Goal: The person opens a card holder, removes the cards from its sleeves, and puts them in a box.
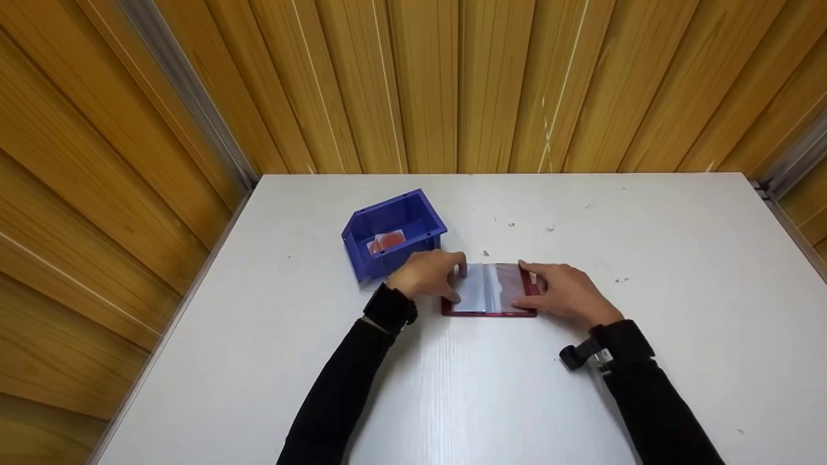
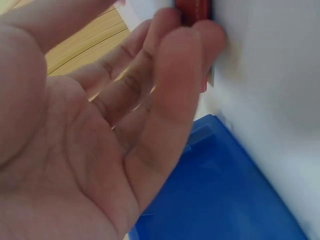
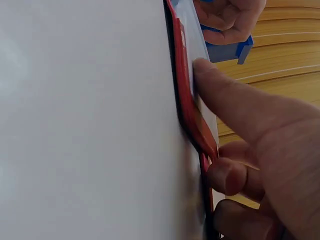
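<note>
A red card holder (image 1: pixel 530 284) with clear plastic sleeves (image 1: pixel 473 294) lies spread open on the white table. My left hand (image 1: pixel 426 274) grips its left side, thumb near the lower corner and fingertips at the far edge. In the left wrist view, bent fingers (image 2: pixel 175 75) overlap the red cover (image 2: pixel 192 11). On the other side my right hand (image 1: pixel 568 294) holds the right cover. The right wrist view has the thumb (image 3: pixel 220 85) over a sleeve and the other fingers curled at the red edge (image 3: pixel 185 85), which lifts slightly off the table.
A blue plastic bin (image 1: pixel 387 263) stands just behind my left hand, with red-and-white cards (image 1: pixel 391 240) inside. The white table (image 1: pixel 678 258) reaches back to a wood-patterned wall (image 1: pixel 491 84). Another such wall (image 1: pixel 97 194) runs along the left.
</note>
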Available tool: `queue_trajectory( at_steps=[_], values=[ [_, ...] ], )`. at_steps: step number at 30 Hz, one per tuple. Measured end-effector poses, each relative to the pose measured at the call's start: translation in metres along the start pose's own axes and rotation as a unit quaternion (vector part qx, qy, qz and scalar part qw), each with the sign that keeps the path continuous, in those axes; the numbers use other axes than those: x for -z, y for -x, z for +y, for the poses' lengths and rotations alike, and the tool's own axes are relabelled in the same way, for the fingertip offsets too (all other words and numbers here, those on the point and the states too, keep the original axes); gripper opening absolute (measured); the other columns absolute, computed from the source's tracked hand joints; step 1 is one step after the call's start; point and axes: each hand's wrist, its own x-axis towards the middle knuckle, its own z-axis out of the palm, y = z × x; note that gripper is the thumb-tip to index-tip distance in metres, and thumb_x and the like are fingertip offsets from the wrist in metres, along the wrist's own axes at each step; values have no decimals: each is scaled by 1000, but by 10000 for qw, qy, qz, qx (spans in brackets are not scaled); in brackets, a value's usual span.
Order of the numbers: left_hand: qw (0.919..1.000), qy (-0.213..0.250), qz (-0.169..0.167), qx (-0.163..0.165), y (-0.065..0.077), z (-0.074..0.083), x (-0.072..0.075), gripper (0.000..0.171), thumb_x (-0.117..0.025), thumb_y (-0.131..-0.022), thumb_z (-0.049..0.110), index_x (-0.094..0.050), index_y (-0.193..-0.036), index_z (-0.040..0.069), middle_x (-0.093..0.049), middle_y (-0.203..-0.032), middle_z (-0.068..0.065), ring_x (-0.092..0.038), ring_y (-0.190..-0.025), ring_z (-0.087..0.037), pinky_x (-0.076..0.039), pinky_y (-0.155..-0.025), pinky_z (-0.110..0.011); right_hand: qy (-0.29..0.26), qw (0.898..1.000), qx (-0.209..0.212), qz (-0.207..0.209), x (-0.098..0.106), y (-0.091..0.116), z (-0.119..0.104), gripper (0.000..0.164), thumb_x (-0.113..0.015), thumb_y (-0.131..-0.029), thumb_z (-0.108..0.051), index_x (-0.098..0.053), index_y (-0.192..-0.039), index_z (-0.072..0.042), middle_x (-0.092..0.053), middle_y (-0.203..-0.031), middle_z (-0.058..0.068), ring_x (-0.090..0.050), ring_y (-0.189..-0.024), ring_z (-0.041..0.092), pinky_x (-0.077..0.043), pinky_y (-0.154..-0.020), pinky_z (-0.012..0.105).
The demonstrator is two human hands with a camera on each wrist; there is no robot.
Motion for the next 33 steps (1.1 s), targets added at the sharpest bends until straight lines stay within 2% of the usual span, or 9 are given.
queue_trajectory(
  at_steps=[5,10,17,19,22,24,27,30,33],
  values=[
    [9999,112,-65,86,1,1,0,46,-90,-81,27,-66,-118,16,-68,-91,4,-61,-90,-15,-51,-85,-33,182,9998,20,-17,2,0,0,83,-85,-80,-54,-57,-148,-16,-49,-77,-1,-48,-79,19,-36,-70,33],
    [9995,220,-143,148,1,2,0,44,-90,-81,25,-65,-117,16,-66,-90,3,-60,-88,-15,-49,-80,-31,-102,9998,158,-44,3,0,-2,68,-86,-81,-51,-66,-140,-23,-58,-77,-2,-50,-73,15,-37,-67,30],
    [9992,346,-145,100,1,2,0,43,-89,-82,23,-65,-117,15,-66,-90,2,-60,-85,-14,-49,-74,-28,-679,9968,218,-354,4,2,-9,51,-71,-94,-54,-72,-133,-21,-73,-108,2,-58,-94,18,-44,-82,32],
    [9989,432,-176,91,1,2,0,41,-88,-84,22,-65,-117,14,-66,-91,1,-62,-82,-14,-51,-72,-28,-1056,9929,379,-385,2,1,-14,45,-61,-101,-52,-73,-132,-21,-73,-97,5,-59,-88,19,-45,-81,33],
    [9971,686,-298,160,1,1,0,28,-76,-96,23,-64,-119,14,-66,-94,-2,-66,-76,-16,-56,-69,-32,-1363,9870,667,-526,-4,1,-25,42,-47,-109,-46,-68,-138,-24,-61,-72,4,-54,-70,16,-44,-73,30],
    [9950,878,-372,295,1,0,0,21,-64,-104,28,-63,-119,14,-65,-95,-3,-69,-71,-19,-58,-68,-36,-1189,9872,765,-733,-9,1,-32,40,-48,-110,-43,-63,-144,-29,-48,-63,1,-45,-60,14,-41,-66,30],
    [9930,988,-387,518,1,0,0,32,-55,-107,41,-60,-118,12,-65,-94,-5,-71,-66,-22,-58,-66,-37,-327,9924,882,-798,-17,2,-40,40,-56,-107,-38,-58,-147,-36,-54,-72,-4,-48,-66,11,-40,-67,30],
    [9937,908,-269,607,0,1,-1,42,-65,-101,43,-52,-126,12,-64,-93,-4,-69,-63,-20,-55,-59,-33,225,9931,930,-675,-21,2,-43,41,-62,-104,-30,-60,-145,-38,-60,-84,-2,-50,-73,14,-39,-69,31],
    [9953,795,-188,529,-1,2,-2,59,-76,-95,32,-42,-141,18,-63,-92,-4,-66,-63,-18,-53,-54,-30,263,9942,900,-534,-20,2,-41,46,-64,-102,-27,-58,-147,-35,-56,-79,0,-48,-69,16,-37,-65,31]
  ],
)
